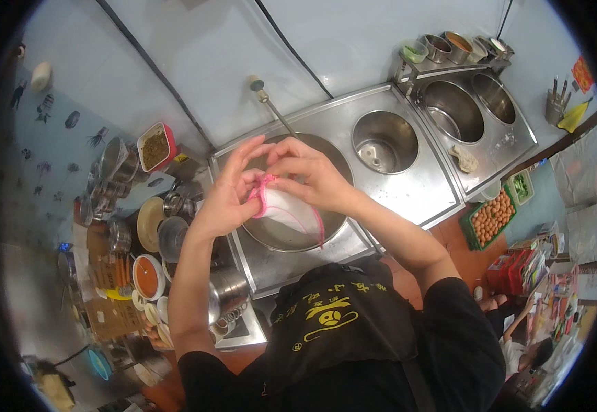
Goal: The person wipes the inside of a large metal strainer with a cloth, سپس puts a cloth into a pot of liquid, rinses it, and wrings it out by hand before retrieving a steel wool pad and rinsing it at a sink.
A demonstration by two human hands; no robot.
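A small white mesh bag with pink edging [289,210] hangs between my two hands. My left hand [229,195] grips the gathered pink rim from the left, its thumb against the edge. Fingers and thumb of my right hand [311,172] pinch the same rim from the right. The bag's body droops to the lower right; what it contains, if anything, cannot be made out. Both hands are above a wide round metal basin [332,226] set in a stainless steel counter [285,268]. Pale content in the basin is partly hidden by the hands and bag.
A faucet pipe [277,114] reaches over the basin. Right of it are a round metal well [386,141], a crumpled cloth [464,158] and a crate of eggs [493,219]. Orange sauce in a white tub [149,277] is at left. Another person [517,355] is at lower right.
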